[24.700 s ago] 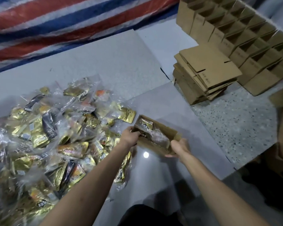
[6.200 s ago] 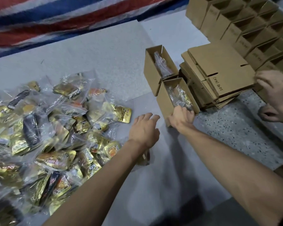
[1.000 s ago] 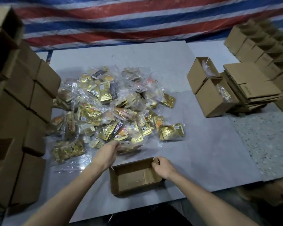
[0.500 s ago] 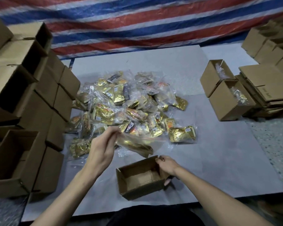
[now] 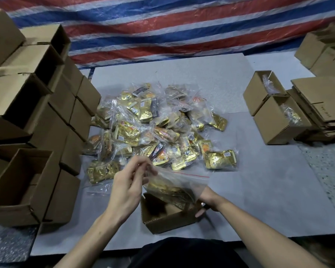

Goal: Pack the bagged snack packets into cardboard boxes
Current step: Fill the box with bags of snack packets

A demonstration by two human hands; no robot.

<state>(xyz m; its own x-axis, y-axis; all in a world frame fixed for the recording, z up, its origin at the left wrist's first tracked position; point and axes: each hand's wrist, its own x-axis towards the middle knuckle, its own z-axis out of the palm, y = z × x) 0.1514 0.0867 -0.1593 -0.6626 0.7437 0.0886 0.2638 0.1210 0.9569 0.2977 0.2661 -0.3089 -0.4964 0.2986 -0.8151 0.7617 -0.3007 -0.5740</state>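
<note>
The left grip (image 5: 128, 188) pinched the top of a clear bag of gold packets (image 5: 174, 183), its lower end at the mouth of the open cardboard box (image 5: 162, 223). The right grip (image 5: 203, 198) sat at that box's right edge, and the bag hid what it held. Two boxes (image 5: 273, 124) to the right each held a bag.

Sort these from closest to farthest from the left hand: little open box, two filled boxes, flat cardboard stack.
1. Little open box, just beside the left hand.
2. Two filled boxes, off to the right.
3. Flat cardboard stack, beyond them, farthest right.
</note>
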